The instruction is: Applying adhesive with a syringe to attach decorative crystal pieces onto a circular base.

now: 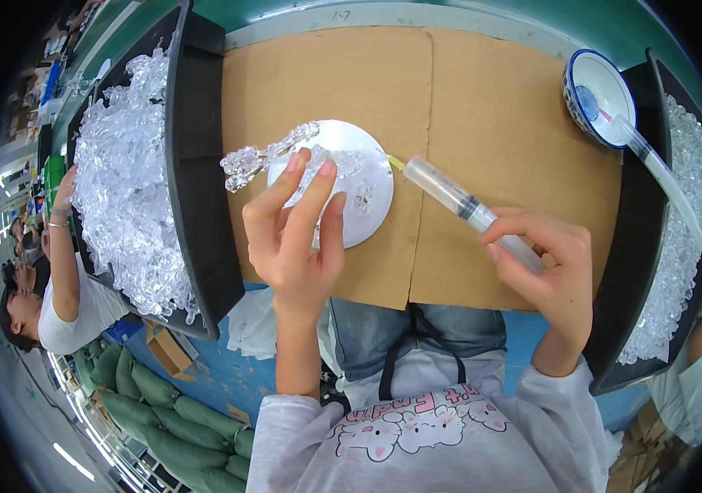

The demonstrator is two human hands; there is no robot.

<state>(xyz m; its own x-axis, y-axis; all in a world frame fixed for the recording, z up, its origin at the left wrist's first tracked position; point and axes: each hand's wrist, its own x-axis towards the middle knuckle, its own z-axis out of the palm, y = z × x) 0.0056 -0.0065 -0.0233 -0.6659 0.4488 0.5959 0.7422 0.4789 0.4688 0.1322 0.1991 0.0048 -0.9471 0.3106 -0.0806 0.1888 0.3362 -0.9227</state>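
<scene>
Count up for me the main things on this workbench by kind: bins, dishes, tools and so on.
Black plastic bins of clear crystal pieces: 2, one at left, one at right
Round white disc under the left hand: 1
Clear plastic syringe in the right hand: 1
Blue-and-white ceramic bowl: 1
Clear branched crystal piece held by the left hand: 1
Total: 6
</scene>
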